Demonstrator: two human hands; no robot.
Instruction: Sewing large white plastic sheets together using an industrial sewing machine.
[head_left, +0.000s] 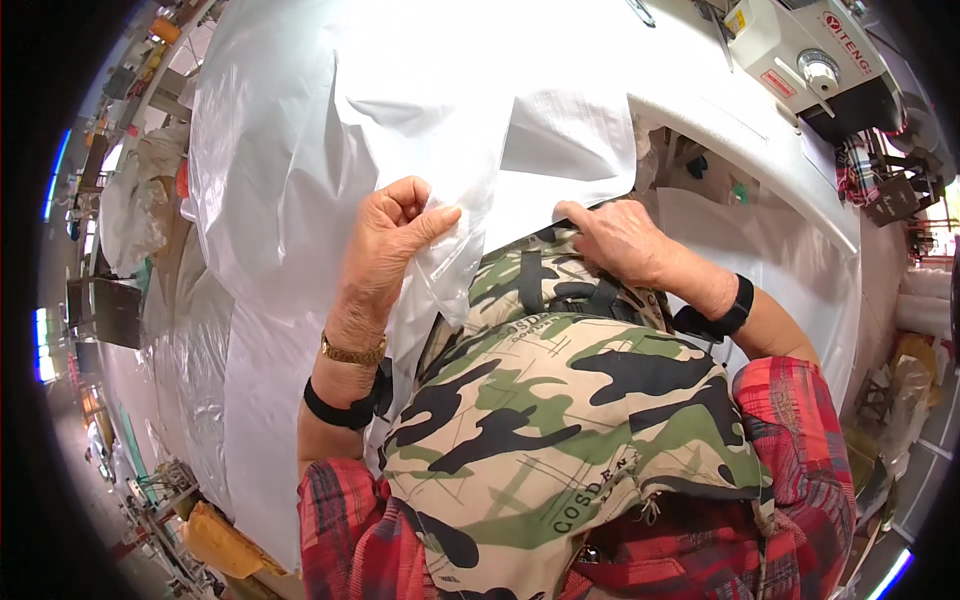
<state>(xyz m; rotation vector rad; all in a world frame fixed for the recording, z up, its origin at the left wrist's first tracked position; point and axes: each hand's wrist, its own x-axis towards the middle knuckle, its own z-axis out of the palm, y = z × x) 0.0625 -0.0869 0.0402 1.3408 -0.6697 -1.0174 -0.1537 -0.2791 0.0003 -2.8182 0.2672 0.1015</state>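
A large white plastic-like sheet (290, 190) spreads over the table and hangs down toward my lap. My left hand (395, 235) is closed, with thumb and curled fingers pinching a translucent fold of it near the middle. To the right, my right hand (625, 240) is closed at the sheet's near edge, its fingertips curled under and partly hidden. Between the hands the sheet's edge runs in a slanting line above my camouflage apron (560, 400). Folds and a loose corner hang just below the left hand.
A white sewing machine (815, 60) stands at the far right of the white table (745, 130). A small dark tool (641, 12) lies at the table's far edge. Clear plastic bags (140, 220) are piled on the left, and an orange-yellow bundle (225, 540) sits at lower left.
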